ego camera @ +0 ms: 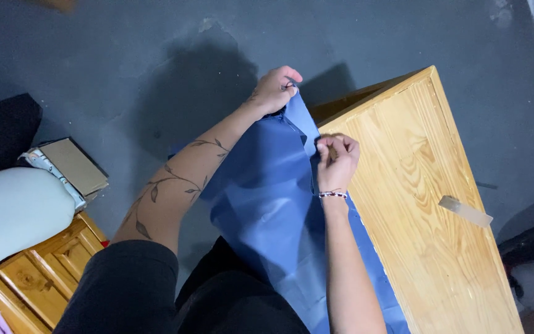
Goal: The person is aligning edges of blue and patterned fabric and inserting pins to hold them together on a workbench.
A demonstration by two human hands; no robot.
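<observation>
flat brown cardboard box (74,166) with patterned white edge, lying at left on the grey floor

A home room: pine cabinet (424,204), carved wooden drawers (38,275), dark floor (125,68).

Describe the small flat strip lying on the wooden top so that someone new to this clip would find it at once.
Start at the pale pine tabletop filling the right side of the view, beside the blue fabric that the left hand and right hand pinch. Near the top's right edge lies a short strip, slanted. It is flat, greyish-tan and alone on the bare wood.
</observation>
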